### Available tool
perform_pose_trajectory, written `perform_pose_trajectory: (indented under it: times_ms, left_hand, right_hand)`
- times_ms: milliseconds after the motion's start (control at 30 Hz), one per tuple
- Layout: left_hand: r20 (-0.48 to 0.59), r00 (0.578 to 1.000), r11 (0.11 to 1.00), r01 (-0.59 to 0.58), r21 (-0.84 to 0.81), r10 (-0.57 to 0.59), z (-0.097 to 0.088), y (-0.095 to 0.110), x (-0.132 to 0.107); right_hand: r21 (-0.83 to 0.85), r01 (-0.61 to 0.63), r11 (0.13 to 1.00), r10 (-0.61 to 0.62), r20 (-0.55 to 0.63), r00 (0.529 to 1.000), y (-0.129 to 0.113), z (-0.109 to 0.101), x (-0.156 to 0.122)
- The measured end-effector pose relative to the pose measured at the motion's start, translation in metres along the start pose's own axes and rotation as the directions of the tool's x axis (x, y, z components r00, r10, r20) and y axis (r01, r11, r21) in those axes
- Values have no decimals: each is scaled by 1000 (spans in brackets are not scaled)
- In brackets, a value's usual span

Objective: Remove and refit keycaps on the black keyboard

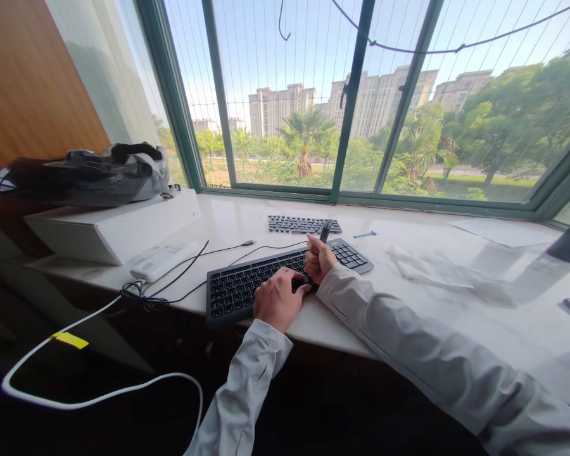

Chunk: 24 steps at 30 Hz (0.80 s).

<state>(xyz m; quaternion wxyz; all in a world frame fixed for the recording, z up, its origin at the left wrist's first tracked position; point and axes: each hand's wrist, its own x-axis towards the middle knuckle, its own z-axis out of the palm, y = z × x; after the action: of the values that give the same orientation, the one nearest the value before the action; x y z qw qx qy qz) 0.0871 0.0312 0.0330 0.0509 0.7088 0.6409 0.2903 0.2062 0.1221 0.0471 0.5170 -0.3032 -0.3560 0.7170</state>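
A dark full-size keyboard (232,288) lies at the table's front edge, many of its key positions showing bare square sockets. My left hand (279,297) rests on its front edge, fingers curled over the keys and thumb near the index finger. My right hand (319,259) is closed in a fist just above the right part of the keyboard. Out of its top sticks a small black brush (325,229), its lower end hidden by the fingers. Behind the keyboard, loose black keycaps (294,224) are laid out in rows. A small blue tool (365,234) lies to their right.
At left, a white box (116,228) carries a dark visor-like headgear (85,176). A white power strip (164,259) and tangled black cables (142,294) lie before it. Crumpled clear plastic (437,269) and a paper sheet (501,232) are at right, below the windows.
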Motion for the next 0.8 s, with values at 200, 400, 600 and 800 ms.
perform_pose_trajectory:
  times_ms: [200,400,600,800]
  left_hand:
    - [8,1000,1000,-5,15,5,0,1,-1]
    - [-2,1000,1000,-17,14,17,0,1,-1]
    - [-13,999,999,-32,10,32,1,0,-1]
    - [-7,998,997,-65,36,65,1,0,-3]
  right_hand:
    - [-97,92,991,-91,11,996,8,3,1]
    - [-90,40,995,-35,60,998,4,4,0]
    - [-63,52,997,-44,121,992,3,-2,-4]
    - [-76,149,986,-144,69,987,9,0,-6]
